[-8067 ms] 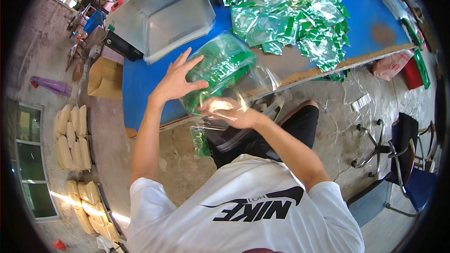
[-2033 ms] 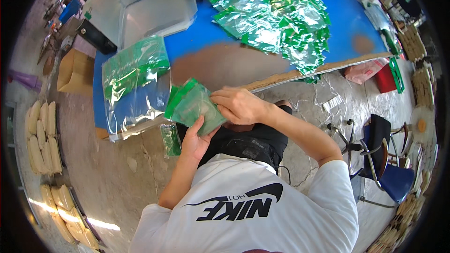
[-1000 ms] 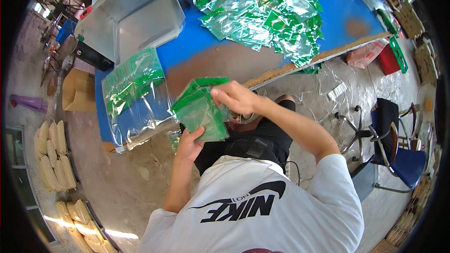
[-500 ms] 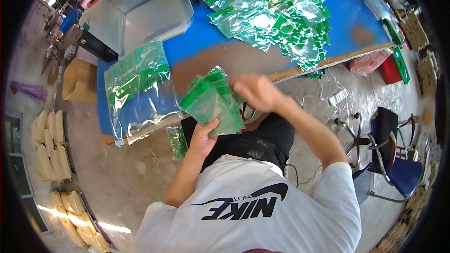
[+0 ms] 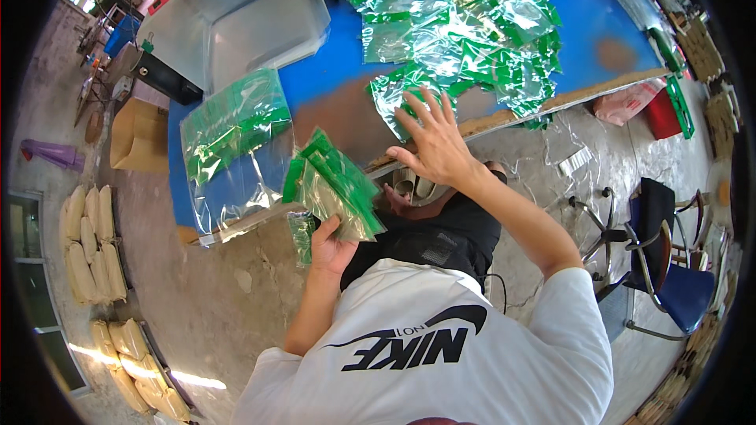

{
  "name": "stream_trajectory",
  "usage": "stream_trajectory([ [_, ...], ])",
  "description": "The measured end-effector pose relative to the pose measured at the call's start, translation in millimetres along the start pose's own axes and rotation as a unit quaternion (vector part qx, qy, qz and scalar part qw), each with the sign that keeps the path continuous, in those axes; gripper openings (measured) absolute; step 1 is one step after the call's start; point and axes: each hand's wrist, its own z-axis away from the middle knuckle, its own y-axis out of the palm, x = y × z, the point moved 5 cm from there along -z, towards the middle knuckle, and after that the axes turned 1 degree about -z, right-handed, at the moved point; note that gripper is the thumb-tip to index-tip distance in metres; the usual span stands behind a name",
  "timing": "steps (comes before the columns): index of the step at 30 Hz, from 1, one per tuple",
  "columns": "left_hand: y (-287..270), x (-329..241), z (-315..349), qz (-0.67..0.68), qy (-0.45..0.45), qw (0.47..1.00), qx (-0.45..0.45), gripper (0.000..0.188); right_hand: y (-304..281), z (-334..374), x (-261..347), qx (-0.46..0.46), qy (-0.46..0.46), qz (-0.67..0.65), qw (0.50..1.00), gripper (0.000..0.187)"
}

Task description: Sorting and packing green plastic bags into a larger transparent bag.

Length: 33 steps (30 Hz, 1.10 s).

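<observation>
A fanned stack of small clear plastic bags with green bands [image 5: 335, 185] is gripped by my left hand [image 5: 332, 245], thumb on top, over my lap just off the table's near edge. My right hand [image 5: 437, 142] is stretched out with its fingers spread, and nothing shows in its grasp. Its fingertips overlap one clear-and-green bag [image 5: 386, 102] at the near side of a large loose pile of such bags [image 5: 465, 24]. Whether they touch that bag I cannot tell. To the left, a large clear bag holding green-banded bags [image 5: 236, 126] lies on the table.
The blue table [image 5: 339, 51] has a worn brown patch and a rough front edge. A translucent plastic bin [image 5: 264, 31] stands at the back left, near a black box [image 5: 165, 81]. A cardboard box [image 5: 135, 135] is beside the table. Office chairs [image 5: 661, 267] stand at right.
My right hand has gone from beside the stack forward to the pile's near edge, its fingers spreading. My left hand has shifted slightly left and down, tilting the stack. One bag now extends from the pile.
</observation>
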Motion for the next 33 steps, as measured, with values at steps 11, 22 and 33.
stream_trajectory([
  [11, 17, 10, -11, -0.033, -0.008, 0.999, 0.022, 0.074, -5, 15, 27, 0.045, 0.028, -0.115, 0.992, 0.083],
  [22, 31, 17, -22, -0.078, 0.027, 0.994, -0.076, 0.052, -12, 20, 28, 0.072, -0.068, -0.052, 0.994, 0.068],
  [33, 19, 11, -10, -0.020, -0.024, 0.999, 0.005, 0.050, -39, 15, -6, 0.035, 0.091, -0.372, 0.923, 0.019],
])
